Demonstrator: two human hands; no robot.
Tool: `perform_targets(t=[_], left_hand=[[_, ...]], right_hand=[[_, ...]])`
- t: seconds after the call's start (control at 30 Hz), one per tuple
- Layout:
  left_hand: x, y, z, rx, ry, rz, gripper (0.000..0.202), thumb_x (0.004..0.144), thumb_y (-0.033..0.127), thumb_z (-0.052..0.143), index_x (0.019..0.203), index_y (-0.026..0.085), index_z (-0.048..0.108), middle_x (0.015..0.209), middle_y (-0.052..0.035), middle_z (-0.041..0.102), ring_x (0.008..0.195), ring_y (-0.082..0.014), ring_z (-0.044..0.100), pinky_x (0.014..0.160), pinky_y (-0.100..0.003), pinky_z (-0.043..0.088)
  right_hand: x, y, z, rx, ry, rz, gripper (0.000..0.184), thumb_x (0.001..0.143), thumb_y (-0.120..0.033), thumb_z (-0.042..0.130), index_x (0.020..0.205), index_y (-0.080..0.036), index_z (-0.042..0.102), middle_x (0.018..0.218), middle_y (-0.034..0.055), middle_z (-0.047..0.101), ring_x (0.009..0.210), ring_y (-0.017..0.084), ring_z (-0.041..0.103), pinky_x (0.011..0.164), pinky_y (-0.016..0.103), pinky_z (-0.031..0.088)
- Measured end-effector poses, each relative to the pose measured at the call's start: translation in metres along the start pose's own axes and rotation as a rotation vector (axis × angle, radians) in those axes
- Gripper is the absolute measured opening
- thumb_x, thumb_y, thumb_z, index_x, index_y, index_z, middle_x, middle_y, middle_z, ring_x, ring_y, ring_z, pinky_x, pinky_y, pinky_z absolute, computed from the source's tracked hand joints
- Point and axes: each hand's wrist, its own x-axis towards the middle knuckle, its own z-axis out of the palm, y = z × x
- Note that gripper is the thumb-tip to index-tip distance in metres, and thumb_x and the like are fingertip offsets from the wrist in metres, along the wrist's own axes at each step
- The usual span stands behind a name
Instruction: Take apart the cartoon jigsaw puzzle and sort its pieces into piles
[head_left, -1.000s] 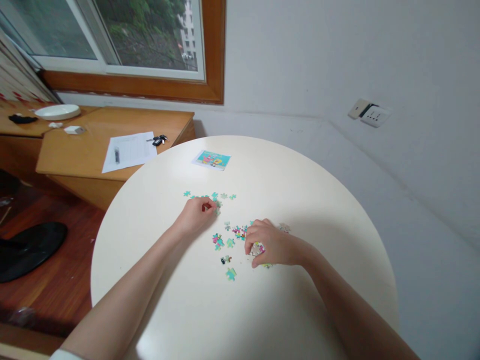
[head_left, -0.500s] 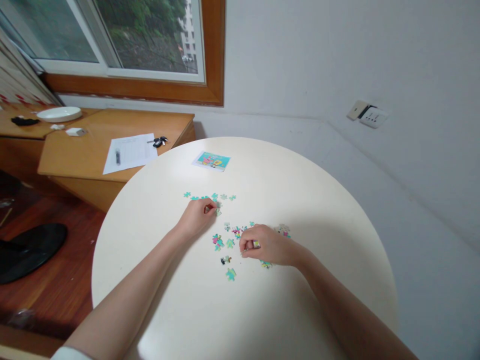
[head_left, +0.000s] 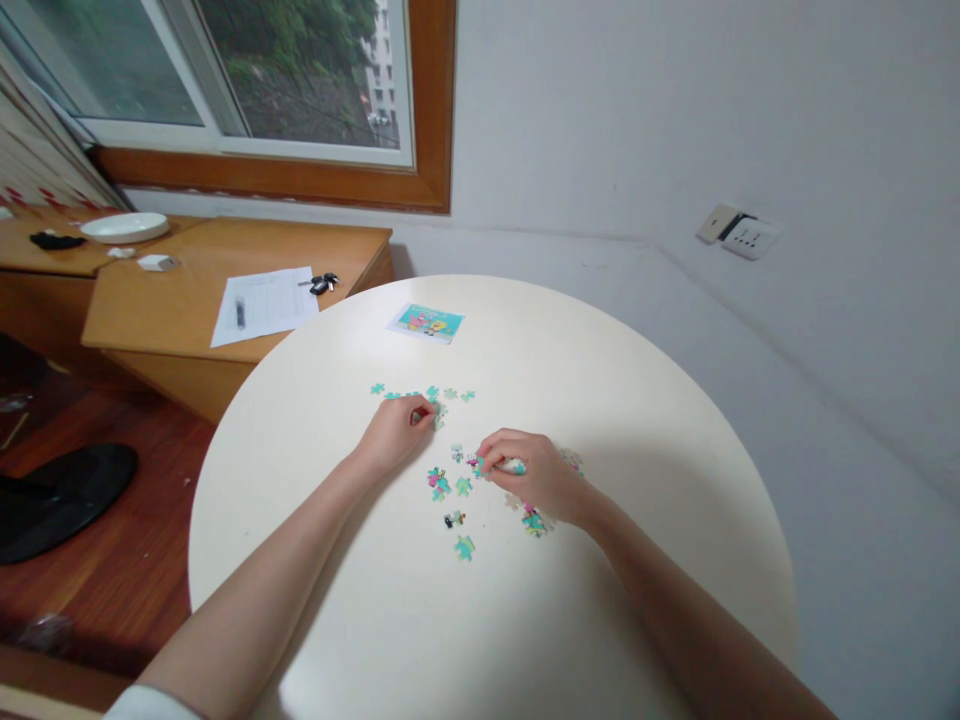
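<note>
My left hand (head_left: 397, 428) rests on the table with its thumb and finger pinched at a pale green jigsaw puzzle piece (head_left: 439, 421), beside a row of turquoise pieces (head_left: 433, 392). To the right, my right hand (head_left: 534, 470) is closed in a pinch, and a turquoise puzzle piece (head_left: 480, 467) shows at its fingertips. Between and below the hands lie loose pieces: a pink and green cluster (head_left: 439, 483), a light green piece (head_left: 464, 487), a dark and pale one (head_left: 454, 520) and a green one (head_left: 465, 548). More pieces (head_left: 535, 521) are partly hidden beneath my right hand.
A colourful cartoon picture card (head_left: 427, 322) lies toward the far side of the round white table (head_left: 360, 620). Beyond it, a wooden desk (head_left: 187, 262) holds a paper sheet (head_left: 274, 303), keys (head_left: 324, 283) and a white dish (head_left: 125, 228). A wall with a socket (head_left: 750, 238) stands behind.
My right hand has moved slightly up and away from me, uncovering pieces below it. My left hand stays nearly in place at the row. The view has shifted a little.
</note>
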Motion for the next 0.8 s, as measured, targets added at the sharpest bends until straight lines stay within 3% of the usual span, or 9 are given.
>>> perform_targets(t=[0.3,0.5,0.8], left_hand=[[0.001,0.0,0.001,0.0,0.001,-0.005,0.018,0.073,0.016,0.047,0.074,0.015,0.065,0.069,-0.0016,0.065,0.057,-0.012,0.052,0.058,-0.022,0.037],[0.001,0.0,0.001,0.011,-0.006,0.001,0.017,0.072,0.016,0.048,0.074,0.015,0.065,0.07,-0.0025,0.065,0.059,-0.0127,0.053,0.06,-0.022,0.038],[0.001,0.003,0.0,0.006,0.03,0.002,0.022,0.076,0.021,0.044,0.075,0.015,0.065,0.071,-0.0034,0.066,0.058,-0.0127,0.052,0.061,-0.023,0.038]], right_hand=[[0.001,0.005,0.003,-0.033,0.042,0.023,0.017,0.074,-0.008,0.055,0.077,-0.018,0.068,0.088,0.0056,0.066,0.079,0.013,0.063,0.068,0.023,0.05],[0.001,0.011,0.005,-0.009,0.109,0.014,0.011,0.072,-0.009,0.058,0.068,-0.017,0.065,0.084,0.0055,0.067,0.077,0.013,0.063,0.069,0.023,0.05],[0.0,0.003,0.002,0.008,0.045,0.013,0.014,0.07,-0.007,0.056,0.061,-0.016,0.06,0.08,0.0054,0.066,0.075,0.013,0.062,0.071,0.025,0.05]])
